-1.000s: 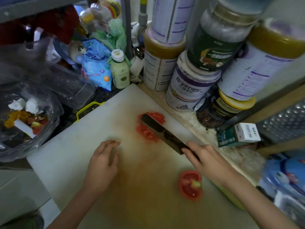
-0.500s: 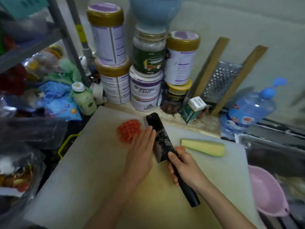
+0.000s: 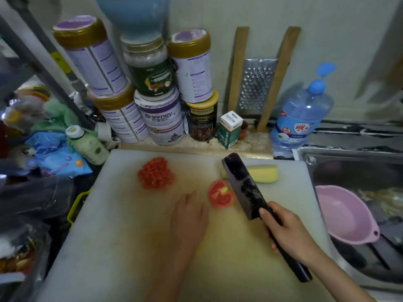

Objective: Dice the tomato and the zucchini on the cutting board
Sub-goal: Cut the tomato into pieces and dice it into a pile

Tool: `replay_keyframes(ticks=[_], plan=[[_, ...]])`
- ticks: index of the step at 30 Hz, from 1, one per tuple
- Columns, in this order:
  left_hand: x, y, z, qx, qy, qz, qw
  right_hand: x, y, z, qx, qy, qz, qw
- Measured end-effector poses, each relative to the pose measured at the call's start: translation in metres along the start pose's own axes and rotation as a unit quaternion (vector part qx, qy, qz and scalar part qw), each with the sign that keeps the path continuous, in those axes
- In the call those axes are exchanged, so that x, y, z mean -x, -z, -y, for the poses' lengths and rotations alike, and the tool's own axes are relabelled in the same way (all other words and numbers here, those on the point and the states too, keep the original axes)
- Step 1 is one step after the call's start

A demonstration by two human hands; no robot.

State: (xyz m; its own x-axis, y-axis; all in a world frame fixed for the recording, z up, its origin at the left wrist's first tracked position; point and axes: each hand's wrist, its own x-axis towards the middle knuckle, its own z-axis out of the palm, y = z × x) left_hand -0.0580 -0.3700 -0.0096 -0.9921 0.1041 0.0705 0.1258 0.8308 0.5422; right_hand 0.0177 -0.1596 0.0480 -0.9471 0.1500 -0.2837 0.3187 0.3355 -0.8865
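Observation:
A white cutting board (image 3: 122, 236) fills the middle of the view. A heap of diced tomato (image 3: 156, 173) lies at its far left. A tomato half (image 3: 221, 194) rests cut side up near the centre. Behind it lies a zucchini piece (image 3: 265, 174), partly hidden by the dark cleaver (image 3: 242, 184). My right hand (image 3: 285, 228) grips the cleaver's black handle, with the blade pointing away between tomato half and zucchini. My left hand (image 3: 189, 216) lies flat on the board, fingers together, just left of the tomato half and holding nothing.
Stacked tins and jars (image 3: 157, 118) and a small green carton (image 3: 230, 129) line the wall behind the board. A grater (image 3: 254, 88) and a water bottle (image 3: 298, 118) stand at the back right. A sink with a pink bowl (image 3: 344, 216) lies to the right. Bags and a small bottle (image 3: 87, 143) crowd the left.
My right hand has swung the cleaver to the right, next to the zucchini. My left hand has drawn back from the blade, which uncovers the tomato half.

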Motion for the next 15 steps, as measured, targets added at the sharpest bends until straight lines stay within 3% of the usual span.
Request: replay_keyframes(ticks=[8,11,15], plan=[[-0.001,-0.058,-0.089,0.032,0.247,0.031,0.968,-0.013,0.063,-0.032,-0.006,-0.007,0.072,0.997],[-0.006,-0.069,-0.092,0.047,0.272,-0.023,0.961,-0.020,0.077,-0.041,-0.011,-0.019,0.105,0.994],[-0.009,-0.073,-0.086,0.073,0.244,-0.051,0.966,-0.029,0.083,-0.047,-0.004,-0.014,0.144,0.990]])
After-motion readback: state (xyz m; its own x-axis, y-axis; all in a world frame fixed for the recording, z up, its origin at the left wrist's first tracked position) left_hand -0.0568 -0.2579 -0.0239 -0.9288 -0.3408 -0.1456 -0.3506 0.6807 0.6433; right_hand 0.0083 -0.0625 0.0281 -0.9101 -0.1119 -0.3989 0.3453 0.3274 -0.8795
